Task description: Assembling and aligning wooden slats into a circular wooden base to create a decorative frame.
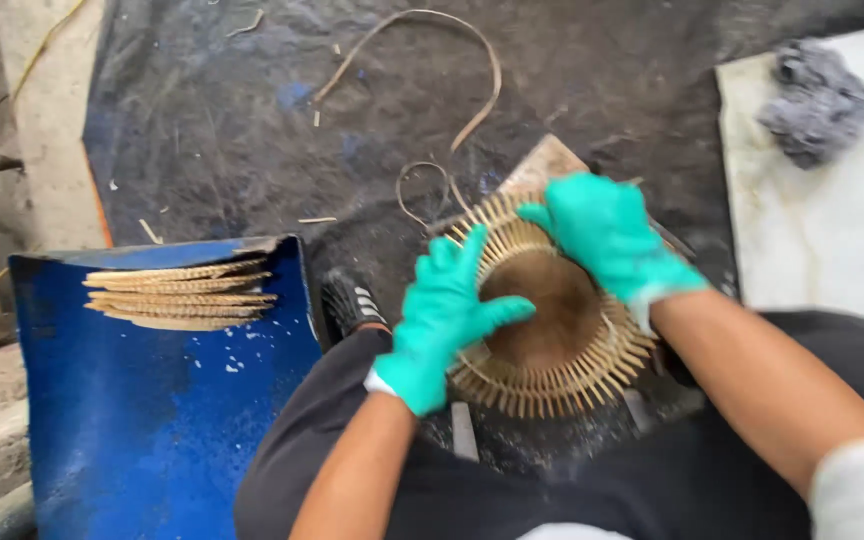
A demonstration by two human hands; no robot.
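Nearest the camera, the person's dark-trousered knees frame a round woven rattan piece with a brown wooden centre and pale radiating spokes [552, 340], which rests low between the legs on a worn board lying on the ground. The left hand in a teal rubber glove [442, 320] lies on the near-left part of the disc, fingers spread and thumb reaching across the brown centre, pressing down rather than closed around anything. The right hand in a matching teal glove [607, 235] curls over the far rim, its fingers bent onto the spokes; whether they pinch a single spoke cannot be told, since the fingertips are hidden. To the left, a black shoe [352, 300] shows beside the knee, and just beyond it stands a curved blue plastic sheet [152, 400] carrying a stack of flat woven rattan discs [180, 293] on its upper part. Farther off, a dark tarpaulin [252, 130] covers the ground, with a long loose bent rattan strip [432, 40] and a smaller curled one near the disc's far edge. At the far right, a grey crumpled rag [817, 100] sits on a pale slab [812, 250]. The thin spokes look brittle, so uneven pressure from either palm could snap one, and the disc could slide off its board if the hold slackens.
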